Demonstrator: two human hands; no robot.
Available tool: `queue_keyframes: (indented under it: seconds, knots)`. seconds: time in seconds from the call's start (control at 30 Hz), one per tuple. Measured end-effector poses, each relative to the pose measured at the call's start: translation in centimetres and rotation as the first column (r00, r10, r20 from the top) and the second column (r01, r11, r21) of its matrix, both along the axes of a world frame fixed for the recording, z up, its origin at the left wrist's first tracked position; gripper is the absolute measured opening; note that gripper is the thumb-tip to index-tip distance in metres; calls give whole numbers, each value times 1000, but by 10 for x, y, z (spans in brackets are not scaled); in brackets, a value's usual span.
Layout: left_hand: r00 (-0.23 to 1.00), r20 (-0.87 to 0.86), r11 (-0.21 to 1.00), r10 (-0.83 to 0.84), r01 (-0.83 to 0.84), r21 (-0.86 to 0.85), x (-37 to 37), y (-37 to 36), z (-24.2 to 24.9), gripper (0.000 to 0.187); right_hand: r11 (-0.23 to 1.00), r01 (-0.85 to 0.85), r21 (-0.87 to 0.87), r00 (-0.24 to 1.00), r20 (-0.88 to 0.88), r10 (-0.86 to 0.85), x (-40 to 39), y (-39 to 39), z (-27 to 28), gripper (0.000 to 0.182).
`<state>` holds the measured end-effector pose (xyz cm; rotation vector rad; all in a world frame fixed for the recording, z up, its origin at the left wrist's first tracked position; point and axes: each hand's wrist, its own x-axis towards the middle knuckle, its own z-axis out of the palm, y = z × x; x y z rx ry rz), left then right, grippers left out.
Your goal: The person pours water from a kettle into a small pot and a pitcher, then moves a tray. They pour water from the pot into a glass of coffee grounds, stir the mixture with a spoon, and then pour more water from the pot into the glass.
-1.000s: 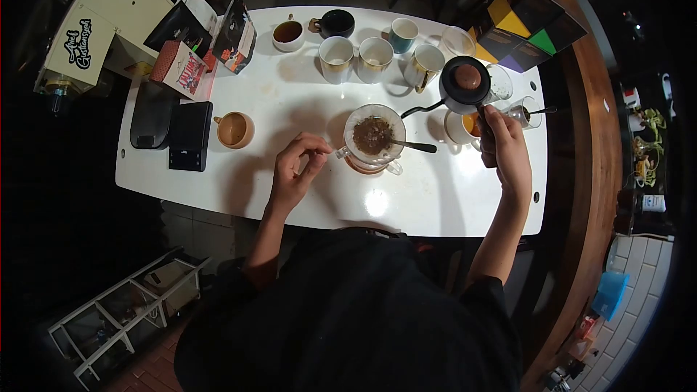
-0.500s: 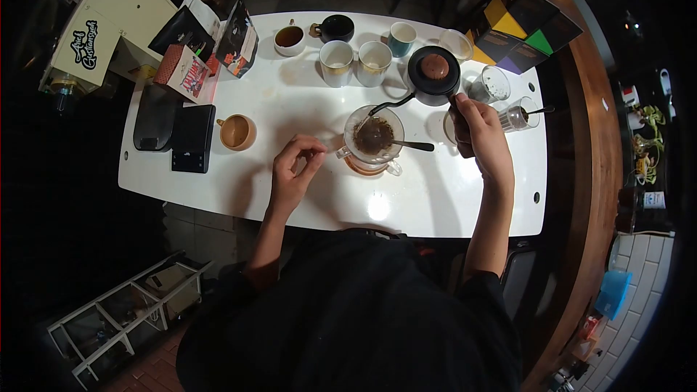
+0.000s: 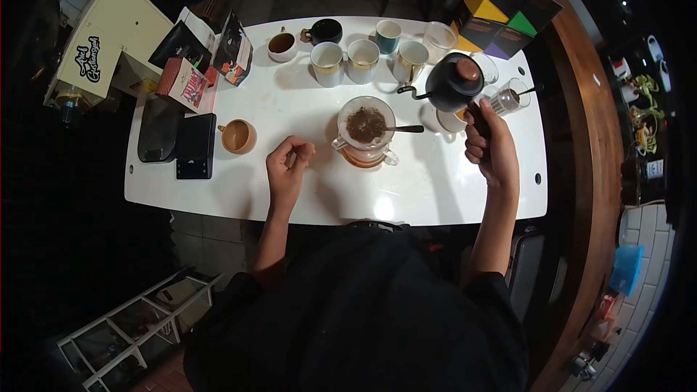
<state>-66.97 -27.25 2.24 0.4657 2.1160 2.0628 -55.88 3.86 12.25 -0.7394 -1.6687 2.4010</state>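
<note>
As seen from the head view, my right hand (image 3: 495, 147) is wrapped around the handle of the kettle (image 3: 456, 86), right of and beyond the dripper (image 3: 348, 116). My left hand (image 3: 286, 167), left of the dripper, is loosely curled; cannot tell whether fingertips meet. Risk, judged: a low kettle swing could catch the spoon (image 3: 406, 129) jutting rightward from the dripper, spilling grounds (image 3: 365, 125).

Reads as a coffee bar to me; café or home, can't tell. I've got mugs (image 3: 327, 65) and printed packets (image 3: 234, 51) on a white bench (image 3: 435, 192), a dripper (image 3: 346, 113) holding dark grounds (image 3: 365, 125), a gooseneck kettle (image 3: 454, 86), a lettered cream machine (image 3: 116, 25), white tiles (image 3: 643, 268) off to the right.
</note>
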Motion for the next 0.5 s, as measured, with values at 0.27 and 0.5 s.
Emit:
queue_keyframes:
  seconds: [0.27,0.5]
  knots:
    - [993,-107,994,-48,58,95,0,8,-11,21,972,161,-173,982,-70,-175,67,5,-14,30]
    - [993,-49,993,-111,112,22,7,19,-10,33,883,444,-154,894,5,-449,125,-2,-70,30]
